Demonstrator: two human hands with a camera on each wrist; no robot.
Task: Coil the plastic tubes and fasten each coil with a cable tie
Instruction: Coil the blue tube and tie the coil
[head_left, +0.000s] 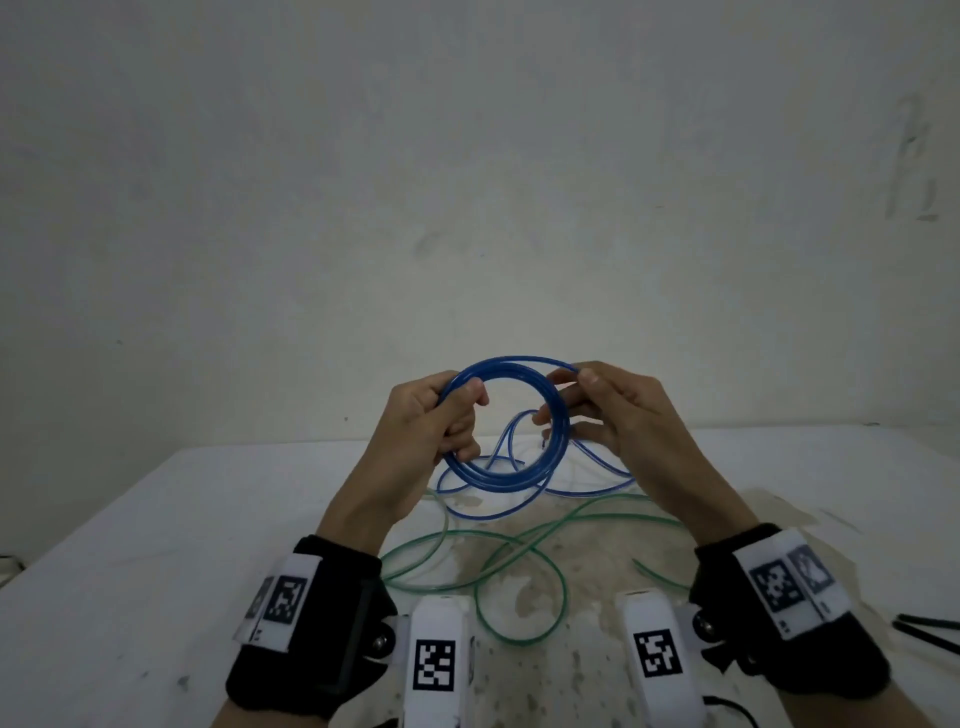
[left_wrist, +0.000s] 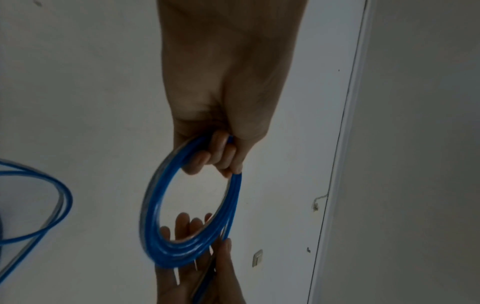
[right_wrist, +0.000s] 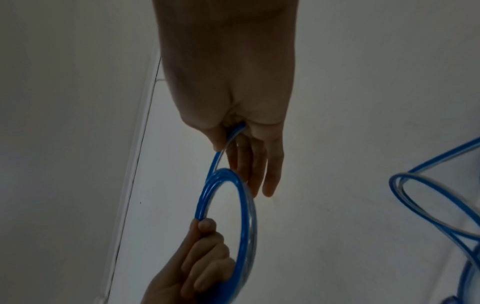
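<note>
We hold the blue tube (head_left: 503, 422) up above the middle of the table (head_left: 156, 545), several turns of it gathered into a round coil. Our left hand (head_left: 434, 415) grips the coil's left side, fingers curled round the bundled turns and thumb pressed over them. Our right hand (head_left: 613, 410) pinches a single strand at the coil's upper right between thumb and forefinger, while the other fingers (right_wrist: 270, 176) lie fairly straight behind the coil. The rest of the blue tube trails down in loose loops onto the table just beyond our hands. A green tube (head_left: 519, 571) sprawls uncoiled across the table's near middle, between our wrists. Two black cable ties (head_left: 930, 631) lie near the right edge.
</note>
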